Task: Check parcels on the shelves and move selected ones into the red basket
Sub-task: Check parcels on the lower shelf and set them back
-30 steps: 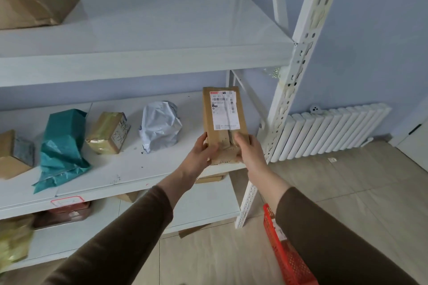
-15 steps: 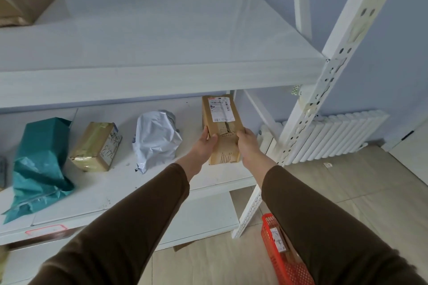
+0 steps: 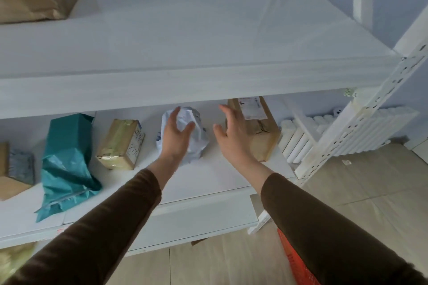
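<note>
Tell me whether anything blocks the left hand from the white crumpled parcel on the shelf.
Nothing visible does. The left hand is open right in front of the white crumpled parcel, with no object between them.

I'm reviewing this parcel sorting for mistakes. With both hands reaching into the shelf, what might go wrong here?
1. The left hand is open in front of the crumpled white poly mailer; soft, wrinkled plastic may slip from a loose grasp.
2. The right hand passes right beside the labelled cardboard box and might nudge it.
3. The red basket sits low, mostly hidden behind the right sleeve, so a drop could miss.
</note>
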`<control>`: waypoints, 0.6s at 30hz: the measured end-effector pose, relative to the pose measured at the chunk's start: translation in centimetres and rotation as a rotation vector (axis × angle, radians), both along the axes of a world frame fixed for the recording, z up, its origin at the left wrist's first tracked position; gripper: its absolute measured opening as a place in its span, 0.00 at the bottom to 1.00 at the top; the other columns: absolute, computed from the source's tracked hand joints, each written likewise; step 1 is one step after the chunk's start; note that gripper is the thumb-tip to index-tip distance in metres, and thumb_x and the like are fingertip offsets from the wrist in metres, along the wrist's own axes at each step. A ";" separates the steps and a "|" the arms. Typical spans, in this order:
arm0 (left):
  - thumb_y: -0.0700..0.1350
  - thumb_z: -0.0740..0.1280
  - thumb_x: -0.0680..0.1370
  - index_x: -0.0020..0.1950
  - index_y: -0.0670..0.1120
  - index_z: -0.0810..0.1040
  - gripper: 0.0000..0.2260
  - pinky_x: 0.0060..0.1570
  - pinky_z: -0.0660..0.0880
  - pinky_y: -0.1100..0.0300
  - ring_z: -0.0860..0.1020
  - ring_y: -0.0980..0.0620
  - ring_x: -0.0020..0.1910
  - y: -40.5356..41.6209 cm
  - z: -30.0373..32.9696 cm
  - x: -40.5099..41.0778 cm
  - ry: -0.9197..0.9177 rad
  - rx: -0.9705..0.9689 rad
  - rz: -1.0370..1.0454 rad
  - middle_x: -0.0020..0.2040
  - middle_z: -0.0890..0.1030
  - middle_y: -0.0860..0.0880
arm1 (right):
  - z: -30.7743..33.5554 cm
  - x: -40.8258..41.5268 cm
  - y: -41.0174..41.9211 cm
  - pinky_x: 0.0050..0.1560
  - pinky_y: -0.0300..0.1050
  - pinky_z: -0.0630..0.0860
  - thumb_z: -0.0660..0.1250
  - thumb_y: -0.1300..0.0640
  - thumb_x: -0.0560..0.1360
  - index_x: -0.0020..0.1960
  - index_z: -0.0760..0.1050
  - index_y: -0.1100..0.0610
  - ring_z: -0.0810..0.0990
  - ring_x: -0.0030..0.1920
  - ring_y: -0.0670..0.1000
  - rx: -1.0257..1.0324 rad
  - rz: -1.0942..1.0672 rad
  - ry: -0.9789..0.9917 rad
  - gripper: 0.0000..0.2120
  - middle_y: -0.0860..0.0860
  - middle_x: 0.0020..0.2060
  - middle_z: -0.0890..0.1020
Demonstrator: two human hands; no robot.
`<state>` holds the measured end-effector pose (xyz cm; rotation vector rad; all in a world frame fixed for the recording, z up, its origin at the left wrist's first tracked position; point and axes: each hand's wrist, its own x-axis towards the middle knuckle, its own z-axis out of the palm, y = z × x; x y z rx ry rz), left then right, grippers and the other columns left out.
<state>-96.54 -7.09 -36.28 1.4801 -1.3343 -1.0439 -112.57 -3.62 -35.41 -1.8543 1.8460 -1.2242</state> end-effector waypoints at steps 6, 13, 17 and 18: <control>0.54 0.70 0.82 0.84 0.50 0.58 0.35 0.75 0.60 0.43 0.64 0.41 0.80 -3.4 -3.3 6.4 0.249 0.472 0.116 0.82 0.64 0.45 | -4.1 4.2 -4.9 0.75 0.53 0.66 0.67 0.51 0.80 0.83 0.57 0.54 0.65 0.79 0.58 0.548 -0.091 -0.527 0.35 0.54 0.79 0.66; 0.54 0.72 0.80 0.68 0.51 0.77 0.18 0.59 0.78 0.49 0.78 0.48 0.63 -1.8 -5.0 6.7 0.423 0.560 -0.048 0.64 0.82 0.49 | -5.6 5.7 -4.0 0.45 0.46 0.79 0.66 0.55 0.82 0.81 0.59 0.52 0.79 0.64 0.59 0.695 -0.038 -0.914 0.30 0.56 0.72 0.75; 0.50 0.72 0.81 0.66 0.48 0.77 0.15 0.48 0.81 0.54 0.82 0.51 0.50 2.3 -4.0 6.5 0.465 0.518 -0.023 0.51 0.84 0.51 | -5.1 5.9 0.3 0.51 0.49 0.79 0.65 0.56 0.83 0.79 0.61 0.51 0.79 0.58 0.55 0.655 -0.008 -0.955 0.27 0.51 0.63 0.75; 0.50 0.72 0.81 0.66 0.48 0.78 0.15 0.48 0.81 0.54 0.82 0.51 0.50 3.5 -3.7 6.5 0.468 0.511 -0.020 0.52 0.84 0.51 | -5.0 5.9 1.6 0.53 0.50 0.79 0.65 0.56 0.83 0.79 0.61 0.51 0.79 0.58 0.55 0.639 -0.002 -0.952 0.27 0.49 0.61 0.75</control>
